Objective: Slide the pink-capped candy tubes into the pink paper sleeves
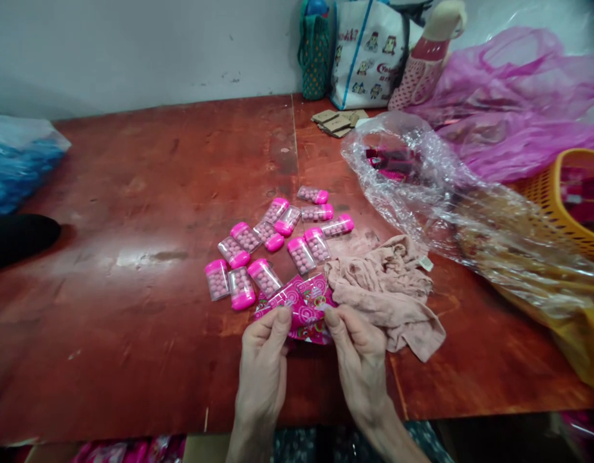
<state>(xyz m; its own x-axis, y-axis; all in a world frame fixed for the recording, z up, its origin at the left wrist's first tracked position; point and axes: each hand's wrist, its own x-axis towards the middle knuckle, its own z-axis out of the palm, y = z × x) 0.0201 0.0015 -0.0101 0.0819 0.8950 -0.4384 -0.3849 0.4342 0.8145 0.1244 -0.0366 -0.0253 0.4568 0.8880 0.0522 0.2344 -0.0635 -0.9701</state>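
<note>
- Two bare hands meet over the near edge of the red wooden table (132,270); the left hand (264,360) and the right hand (357,354) sit close together, both pinched on a small sheaf of pink printed packets (300,310) held between the fingertips
- Just beyond the left hand lies a loose scatter of clear candy cases with pink caps (272,241); each seems filled with small pink pellets
- Beside the right hand, touching the packets, a crumpled beige cloth (388,292) lies
- Farther out past the right hand sprawls a clear plastic bag (422,173); behind it a yellow basket (562,193)
</note>
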